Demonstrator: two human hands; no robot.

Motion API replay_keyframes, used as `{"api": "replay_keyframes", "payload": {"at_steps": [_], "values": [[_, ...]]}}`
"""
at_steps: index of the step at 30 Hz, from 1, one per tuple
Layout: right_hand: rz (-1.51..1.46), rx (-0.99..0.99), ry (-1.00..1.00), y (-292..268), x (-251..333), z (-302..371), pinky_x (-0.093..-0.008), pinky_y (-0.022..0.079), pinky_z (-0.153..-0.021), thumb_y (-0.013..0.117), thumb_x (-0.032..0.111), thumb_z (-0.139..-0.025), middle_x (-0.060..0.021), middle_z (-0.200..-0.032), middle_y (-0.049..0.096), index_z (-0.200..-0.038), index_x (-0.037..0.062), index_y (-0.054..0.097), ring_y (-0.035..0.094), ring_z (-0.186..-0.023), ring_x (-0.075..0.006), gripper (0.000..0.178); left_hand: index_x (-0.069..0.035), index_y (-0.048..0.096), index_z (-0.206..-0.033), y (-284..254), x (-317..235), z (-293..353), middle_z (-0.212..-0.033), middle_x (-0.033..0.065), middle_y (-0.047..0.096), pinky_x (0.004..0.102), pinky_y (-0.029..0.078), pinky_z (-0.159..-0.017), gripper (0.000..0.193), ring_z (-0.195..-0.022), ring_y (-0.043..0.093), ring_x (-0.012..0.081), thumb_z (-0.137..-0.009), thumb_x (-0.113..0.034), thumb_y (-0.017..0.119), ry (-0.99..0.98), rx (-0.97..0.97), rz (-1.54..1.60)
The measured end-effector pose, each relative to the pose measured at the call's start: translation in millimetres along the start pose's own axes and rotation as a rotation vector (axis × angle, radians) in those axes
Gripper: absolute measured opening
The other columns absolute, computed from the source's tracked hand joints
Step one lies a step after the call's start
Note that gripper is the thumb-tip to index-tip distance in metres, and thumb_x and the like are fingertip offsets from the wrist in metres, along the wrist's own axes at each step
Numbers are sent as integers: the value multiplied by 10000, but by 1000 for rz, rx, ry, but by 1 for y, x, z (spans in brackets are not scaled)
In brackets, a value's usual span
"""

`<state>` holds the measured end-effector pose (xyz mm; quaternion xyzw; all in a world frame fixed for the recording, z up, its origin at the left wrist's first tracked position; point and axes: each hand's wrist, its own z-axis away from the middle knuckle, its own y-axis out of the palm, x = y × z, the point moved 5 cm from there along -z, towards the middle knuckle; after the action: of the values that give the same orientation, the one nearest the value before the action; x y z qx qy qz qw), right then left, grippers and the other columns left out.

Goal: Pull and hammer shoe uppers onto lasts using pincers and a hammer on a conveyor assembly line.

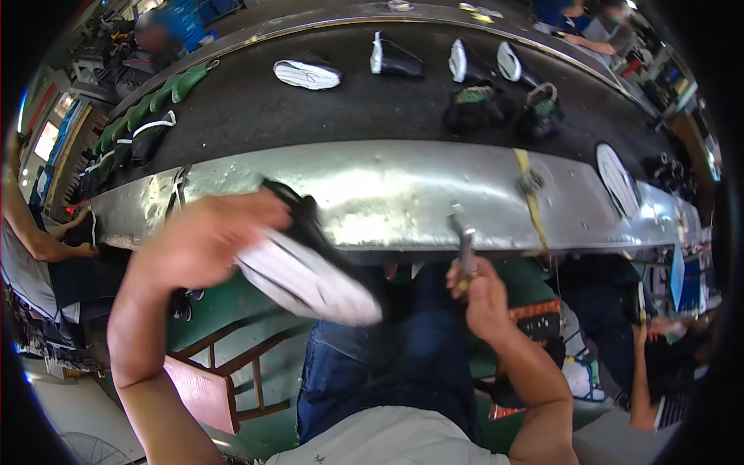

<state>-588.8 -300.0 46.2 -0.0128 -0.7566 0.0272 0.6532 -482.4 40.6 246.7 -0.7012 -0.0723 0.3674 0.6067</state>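
My left hand [203, 236] is closed around a black shoe [308, 280], near its ankle opening. The shoe is tilted, its white sole towards me and one end pointing down to the right, over my lap at the bench's near edge. In my right hand [487, 302] is a short metal hand tool [466, 242], gripped low with its head pointing up. Motion blur hides what kind of tool it is. Tool and shoe are apart. Ahead of both hands runs a shiny metal bench ledge [434, 182].
Behind the ledge, a dark conveyor belt [256, 112] carries several black shoes [395, 60] and green shoe lasts [186, 82]. Another white-soled shoe [617, 180] lies at the ledge's right. A yellow strap [532, 198] crosses the metal. Co-workers sit on both sides; a wooden stool [205, 391] stands lower left.
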Motion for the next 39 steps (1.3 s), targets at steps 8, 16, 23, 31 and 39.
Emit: {"api": "replay_keyframes", "payload": {"at_steps": [8,16,23,31,39], "values": [[98,57,516,32,-124,169,-362,530,-938,826,388,-836,-159,-1114,706,-1235,-33,580,692,-1049,-241,630,10,678,-1119,309,-103,-59,-1096,223,688,480,549,-831,239,-967,673,406,-933,-134,632,324,748,105],[199,0,596,13,-135,185,-361,535,-882,778,297,-864,-166,-1057,702,-1210,-57,577,682,-967,-232,534,27,556,-1407,417,-58,-16,-1244,89,685,298,506,-996,610,-1131,629,144,-912,-243,788,-534,-11,1099],[286,75,534,11,-112,170,-407,528,-878,698,207,-897,-216,-1053,690,-1181,-37,575,688,-961,-308,395,10,523,-1437,430,-48,-8,-1270,81,664,291,472,-1027,460,-1147,605,144,-1062,-251,577,-585,-16,1169],[579,174,115,-6,-100,97,-510,524,-847,719,125,-856,-254,-1042,680,-1221,9,527,662,-978,-457,429,-48,457,-1467,445,-75,-38,-1326,141,582,333,453,-1044,570,-1207,562,214,-989,-275,669,-519,-174,1277],[111,-162,375,-30,-135,94,-358,547,-733,697,255,-955,-124,-901,724,-1079,8,606,717,-785,-201,290,-106,462,-1469,415,-68,-52,-1462,172,480,391,363,-1149,561,-1391,440,329,-969,-231,683,-220,-83,1013]]}}
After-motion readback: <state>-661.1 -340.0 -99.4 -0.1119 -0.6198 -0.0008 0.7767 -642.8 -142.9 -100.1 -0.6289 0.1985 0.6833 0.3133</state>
